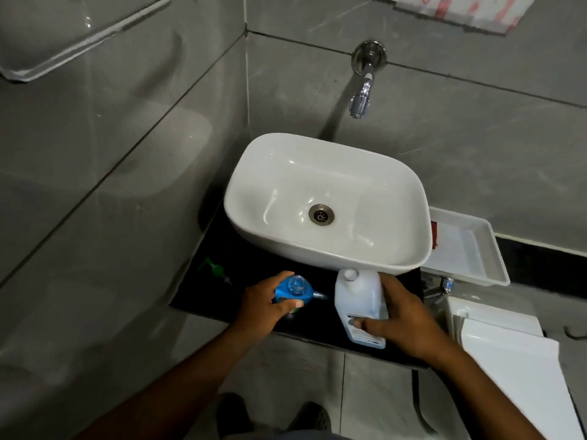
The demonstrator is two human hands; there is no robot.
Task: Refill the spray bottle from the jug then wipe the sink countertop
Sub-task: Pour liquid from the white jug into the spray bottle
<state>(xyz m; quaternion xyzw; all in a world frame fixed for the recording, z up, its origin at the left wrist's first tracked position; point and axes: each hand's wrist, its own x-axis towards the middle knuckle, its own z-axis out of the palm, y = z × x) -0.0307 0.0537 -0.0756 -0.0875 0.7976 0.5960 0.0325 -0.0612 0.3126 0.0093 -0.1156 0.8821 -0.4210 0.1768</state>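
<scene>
A blue spray bottle (pixel 293 289) stands on the black countertop (pixel 222 290) in front of the white basin (pixel 327 201); its neck is open and shows no spray head. My left hand (pixel 266 308) is wrapped around it. To its right stands a white jug (pixel 360 304) with a label and an open mouth near the basin's front rim. My right hand (pixel 403 322) grips the jug's side, thumb across the label. A green spray head (pixel 216 268) lies on the countertop at the left.
A chrome wall tap (pixel 362 100) hangs above the basin. A white tray (pixel 467 249) sits to the basin's right, with a red cloth (pixel 434 233) at its edge. A white toilet cistern (pixel 495 319) stands at the lower right. Grey tiled walls close in at left and behind.
</scene>
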